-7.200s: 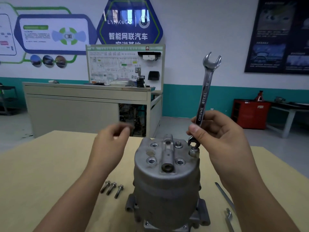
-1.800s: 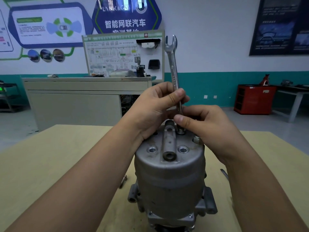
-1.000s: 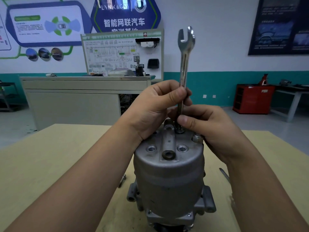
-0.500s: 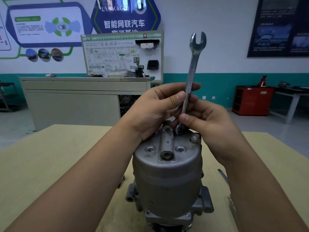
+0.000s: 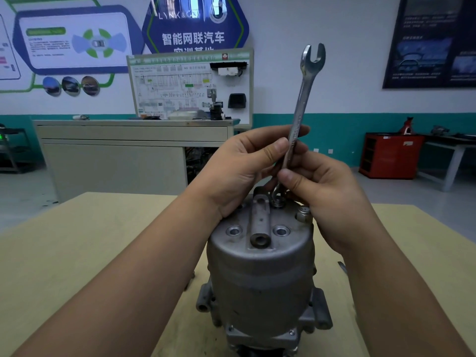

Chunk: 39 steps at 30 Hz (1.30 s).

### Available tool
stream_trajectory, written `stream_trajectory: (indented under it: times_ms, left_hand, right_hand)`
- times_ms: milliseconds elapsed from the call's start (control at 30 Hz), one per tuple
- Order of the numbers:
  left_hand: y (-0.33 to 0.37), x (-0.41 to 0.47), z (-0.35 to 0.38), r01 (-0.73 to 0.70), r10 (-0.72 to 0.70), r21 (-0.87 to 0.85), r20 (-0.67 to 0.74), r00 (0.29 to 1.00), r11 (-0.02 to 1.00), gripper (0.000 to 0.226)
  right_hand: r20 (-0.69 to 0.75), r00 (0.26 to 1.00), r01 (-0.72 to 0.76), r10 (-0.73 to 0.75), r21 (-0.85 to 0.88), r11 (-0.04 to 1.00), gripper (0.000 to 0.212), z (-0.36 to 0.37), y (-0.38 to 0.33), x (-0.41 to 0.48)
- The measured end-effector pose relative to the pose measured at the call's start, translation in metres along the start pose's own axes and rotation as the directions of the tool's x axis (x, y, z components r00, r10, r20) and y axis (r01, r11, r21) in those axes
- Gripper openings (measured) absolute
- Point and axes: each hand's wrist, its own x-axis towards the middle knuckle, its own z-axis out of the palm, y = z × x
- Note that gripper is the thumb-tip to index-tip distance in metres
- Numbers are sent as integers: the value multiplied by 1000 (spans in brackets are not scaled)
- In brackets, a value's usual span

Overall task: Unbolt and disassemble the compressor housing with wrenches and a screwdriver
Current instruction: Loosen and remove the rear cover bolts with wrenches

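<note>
One grey compressor housing (image 5: 260, 269) stands upright on the tan table (image 5: 64, 253), in the middle. Its top shows two empty bolt holes (image 5: 234, 231) and two bolts: one (image 5: 277, 202) under the lower end of the wrench (image 5: 300, 109), one (image 5: 303, 213) just to its right. The one wrench stands nearly upright, open end on top. The left hand (image 5: 237, 171) pinches its shank between thumb and fingers; the right hand (image 5: 322, 186) is closed round the shank lower down. A wall sign reads "智能网联汽车" (image 5: 193, 38). A red cabinet (image 5: 389, 155) stands far right.
</note>
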Motion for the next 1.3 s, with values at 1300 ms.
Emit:
stream_trajectory:
  times_ms: [1300]
  left_hand:
    - [-3, 2, 3, -46, 63, 181, -93, 994, 982, 24]
  right_hand:
    - [61, 998, 17, -4, -219, 976, 24, -5, 0, 0]
